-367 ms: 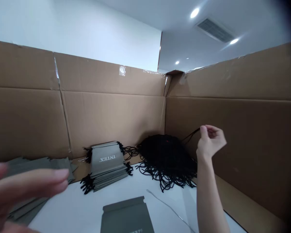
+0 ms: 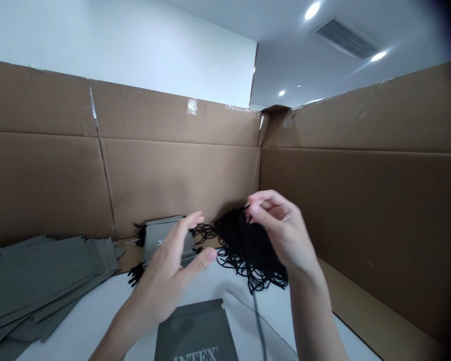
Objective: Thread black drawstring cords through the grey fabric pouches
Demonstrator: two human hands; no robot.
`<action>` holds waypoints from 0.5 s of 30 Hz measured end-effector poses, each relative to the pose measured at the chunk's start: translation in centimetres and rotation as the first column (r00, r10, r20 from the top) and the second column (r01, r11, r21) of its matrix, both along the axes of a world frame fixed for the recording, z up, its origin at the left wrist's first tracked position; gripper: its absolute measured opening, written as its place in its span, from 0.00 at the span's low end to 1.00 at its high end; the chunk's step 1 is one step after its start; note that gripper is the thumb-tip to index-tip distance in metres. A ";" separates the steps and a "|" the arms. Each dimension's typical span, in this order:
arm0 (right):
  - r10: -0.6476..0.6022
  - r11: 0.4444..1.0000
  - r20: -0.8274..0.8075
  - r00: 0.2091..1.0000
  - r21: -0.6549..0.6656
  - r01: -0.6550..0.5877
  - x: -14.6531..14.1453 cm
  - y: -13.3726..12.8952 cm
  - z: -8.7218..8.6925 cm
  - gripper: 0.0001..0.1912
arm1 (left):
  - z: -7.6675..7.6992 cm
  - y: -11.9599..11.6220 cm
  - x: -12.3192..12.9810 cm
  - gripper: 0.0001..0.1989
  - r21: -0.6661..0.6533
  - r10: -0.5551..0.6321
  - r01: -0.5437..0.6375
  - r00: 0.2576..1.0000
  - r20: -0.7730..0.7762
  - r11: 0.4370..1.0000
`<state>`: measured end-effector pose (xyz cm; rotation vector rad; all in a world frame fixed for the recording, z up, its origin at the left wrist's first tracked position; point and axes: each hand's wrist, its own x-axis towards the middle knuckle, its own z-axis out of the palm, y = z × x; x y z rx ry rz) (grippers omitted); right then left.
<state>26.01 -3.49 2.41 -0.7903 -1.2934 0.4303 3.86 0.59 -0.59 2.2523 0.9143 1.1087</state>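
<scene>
Pinched in the fingertips of my right hand [image 2: 281, 225] is a black cord [image 2: 258, 316], which hangs down toward the white table. My left hand [image 2: 169, 271] is raised opposite it, thumb and fingers apart, holding nothing. Below the hands lies a flat grey pouch [image 2: 195, 328] printed "INTEX", with notches at its top corners. A thin wire-like tool [image 2: 265, 321] rests to the right of the pouch. Behind my right hand is a heap of black cords [image 2: 263, 265]. My left hand partly covers a stack of grey pouches with black cords [image 2: 158, 233].
A pile of flat grey pouches [image 2: 45, 281] without visible cords lies at the left. Tall cardboard walls [image 2: 180, 165] stand behind and along the right side, meeting in a corner behind the cord heap. The white tabletop [image 2: 78, 326] shows between the piles.
My right hand has moved left from the cardboard side, drawing a cord clear of the heap. My left hand has come in from the lower left to the middle.
</scene>
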 end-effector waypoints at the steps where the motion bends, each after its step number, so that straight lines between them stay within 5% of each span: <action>1: 0.119 0.990 0.036 0.992 -0.075 -0.116 -1.1 0.2 -0.2 0.09 | -0.4 0.2 0.6 0.30 -0.077 -0.075 0.075 0.997 0.009 0.994; 4: 0.437 0.869 0.041 0.898 -0.278 -0.410 -2.9 1.2 -0.9 0.13 | -1.1 1.1 1.2 0.24 -0.223 -0.235 0.255 0.965 0.112 0.941; 6: 0.542 0.786 0.016 0.840 -0.363 -0.500 -2.8 2.0 -1.3 0.14 | -1.1 2.1 0.8 0.20 -0.252 -0.262 0.286 0.957 0.124 0.925; 12: 0.656 0.658 0.081 0.751 -0.549 -0.516 -0.1 3.8 -2.1 0.18 | 0.3 5.3 -3.6 0.17 -0.207 -0.136 0.104 0.979 -0.149 0.973; 15: 0.685 0.625 0.198 0.702 -0.655 -0.425 1.6 5.1 -3.0 0.21 | 0.7 6.8 -6.6 0.21 -0.208 -0.062 0.001 0.956 -0.288 0.978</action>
